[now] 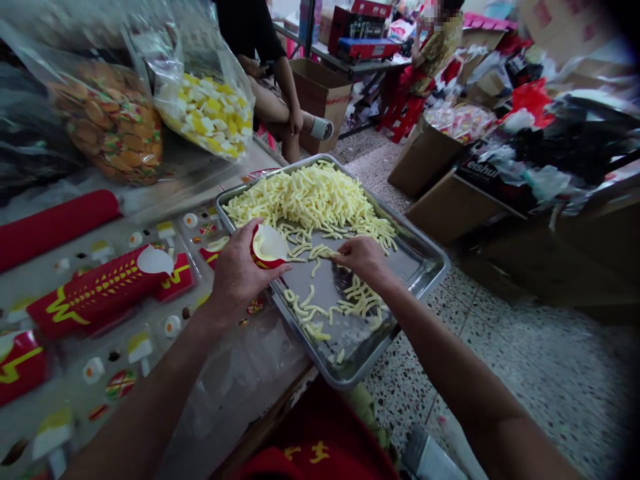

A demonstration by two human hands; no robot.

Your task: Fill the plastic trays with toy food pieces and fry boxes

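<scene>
My left hand is wrapped round a small red fry carton with a white inside, its mouth tipped toward the tray. A few pale pieces seem to lie in it. Over the metal tray, my right hand has its fingers pinched on pale yellow toy French fries. A large heap of the same fries fills the far side of the tray, and a looser scatter lies near my right wrist.
A row of nested red cartons and a red roll lie on the table at left. Behind them stand bags of orange discs and yellow-white pieces. Cardboard boxes crowd the right; a seated person is beyond the table.
</scene>
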